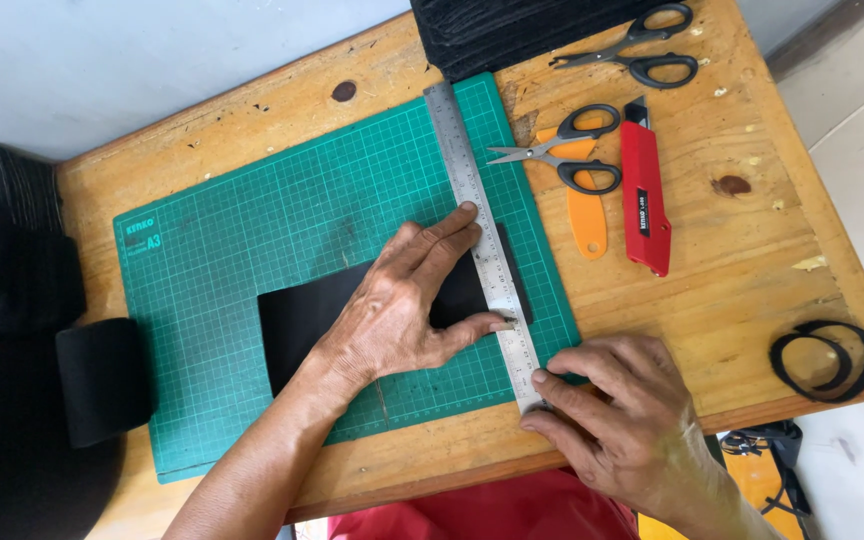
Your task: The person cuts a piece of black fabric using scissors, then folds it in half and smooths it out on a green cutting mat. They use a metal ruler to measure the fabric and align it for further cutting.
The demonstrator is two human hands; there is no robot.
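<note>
A steel ruler (457, 150) lies on a green cutting mat (252, 230), running from the mat's far edge to its near right corner. It crosses a black rectangular sheet (297, 315) lying on the mat. My left hand (392, 310) presses flat on the sheet, fingertips and thumb against the ruler's left edge. My right hand (617, 410) rests at the ruler's near end, fingers curled onto its tip. Whether it holds a small tool is hidden.
The wooden table (752, 260) carries two pairs of black-handled scissors (572, 150) (642, 50), an orange tool (588, 220), a red utility knife (644, 200), black curled strips (827, 360) at the right edge, and black material (502, 30) at the far edge. Dark fabric (12, 330) hangs at the left.
</note>
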